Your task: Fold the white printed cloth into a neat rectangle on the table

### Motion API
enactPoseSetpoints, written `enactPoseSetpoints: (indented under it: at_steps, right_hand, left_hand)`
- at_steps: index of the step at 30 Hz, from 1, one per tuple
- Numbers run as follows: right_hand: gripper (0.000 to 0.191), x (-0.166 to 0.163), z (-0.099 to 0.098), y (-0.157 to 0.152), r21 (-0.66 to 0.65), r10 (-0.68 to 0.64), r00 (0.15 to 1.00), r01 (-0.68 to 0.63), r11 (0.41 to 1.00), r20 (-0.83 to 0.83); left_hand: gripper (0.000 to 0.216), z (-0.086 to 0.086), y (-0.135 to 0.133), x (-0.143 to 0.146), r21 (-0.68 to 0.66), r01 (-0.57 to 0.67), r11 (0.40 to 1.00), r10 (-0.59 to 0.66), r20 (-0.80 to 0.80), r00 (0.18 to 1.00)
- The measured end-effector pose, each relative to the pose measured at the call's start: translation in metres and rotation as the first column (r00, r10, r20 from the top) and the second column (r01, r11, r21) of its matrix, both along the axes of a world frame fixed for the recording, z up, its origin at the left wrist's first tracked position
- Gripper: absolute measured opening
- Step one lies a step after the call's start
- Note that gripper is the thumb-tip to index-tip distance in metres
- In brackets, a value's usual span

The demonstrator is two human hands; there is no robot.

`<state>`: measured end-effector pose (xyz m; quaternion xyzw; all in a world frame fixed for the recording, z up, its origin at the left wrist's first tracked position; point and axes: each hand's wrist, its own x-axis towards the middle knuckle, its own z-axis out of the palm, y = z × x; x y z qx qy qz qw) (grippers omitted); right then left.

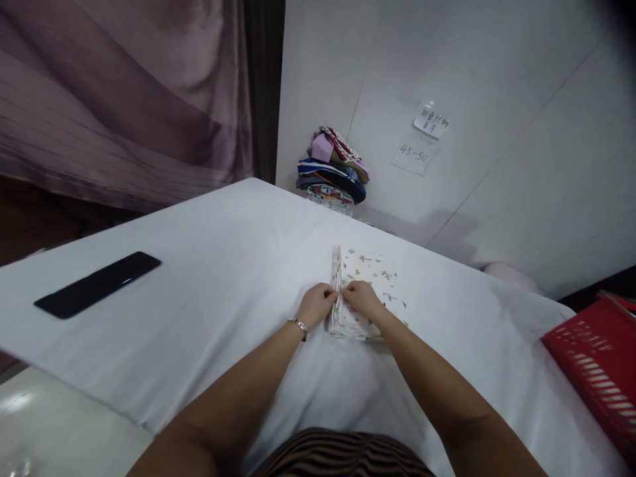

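Note:
A folded white cloth (pixel 370 268) with a small leaf-like print lies in several layers on the white-covered table (pixel 238 232). My left hand (pixel 317 303), with a bracelet (pixel 300 326) at the wrist, pinches the layered left edge of the cloth. Close beside it, my right hand (pixel 362 298) is closed on the same edge, its forearm crossing the cloth's lower right part. The fingertips of both hands nearly meet. What kind of cloth article this is, I cannot tell.
A black flat slab (pixel 98 285) lies on the table's left side. Behind the far edge rises a pile of folded clothes (pixel 332 165) against the white wall (pixel 477 86), which bears paper notes (pixel 411 156). A red basket (pixel 591 361) stands at the right edge. A pinkish curtain (pixel 149 99) hangs at the left.

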<state>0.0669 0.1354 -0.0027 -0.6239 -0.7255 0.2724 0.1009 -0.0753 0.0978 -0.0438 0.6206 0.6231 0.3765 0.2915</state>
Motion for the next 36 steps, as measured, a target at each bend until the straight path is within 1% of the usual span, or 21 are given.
enactPoseSetpoints:
  at_steps: [3,8,11,15,19,26,31,36]
  right_hand:
    - [0.021,-0.0015,0.0020,-0.0001,-0.032,-0.008,0.999,0.009,0.999,0.034]
    - [0.019,-0.0056,0.0048,0.0022,-0.040,0.030,0.992,-0.025,0.999,0.125]
    - [0.018,-0.0072,0.0044,0.0030,-0.046,0.031,0.989,-0.025,0.999,0.142]
    - [0.016,-0.0073,0.0061,0.0018,-0.056,0.007,0.995,-0.002,0.998,0.102]
    - [0.018,-0.0065,0.0093,0.0016,-0.044,0.015,0.998,-0.013,0.999,0.058]
    - [0.017,-0.0047,0.0058,0.0041,0.017,0.036,0.999,-0.036,0.999,0.028]
    - [0.017,-0.0034,0.0064,0.0020,-0.045,0.035,0.999,-0.035,0.998,-0.016]
    - [0.015,-0.0050,0.0046,0.0015,-0.042,0.023,0.999,-0.024,0.999,-0.024]
  left_hand:
    - [0.015,-0.0005,-0.0005,-0.0005,0.009,0.007,1.000,-0.007,-0.007,1.000]
    - [0.016,-0.0034,0.0002,-0.0004,0.020,0.020,1.000,-0.020,-0.017,1.000]
    - [0.016,-0.0044,0.0007,-0.0001,0.033,0.025,0.999,-0.024,-0.032,0.999]
    - [0.016,-0.0048,0.0008,-0.0001,0.032,0.031,0.999,-0.030,-0.037,0.999]
    - [0.018,-0.0046,0.0009,0.0000,0.036,0.042,0.998,-0.041,-0.031,0.999]
    - [0.017,-0.0020,-0.0002,-0.0002,0.023,0.044,0.999,-0.043,-0.038,0.998]
    - [0.031,0.0004,0.0001,-0.0003,-0.005,0.032,0.999,-0.032,-0.053,0.998]
    - [0.016,-0.0011,-0.0001,-0.0002,0.002,0.049,0.999,-0.049,-0.033,0.998]
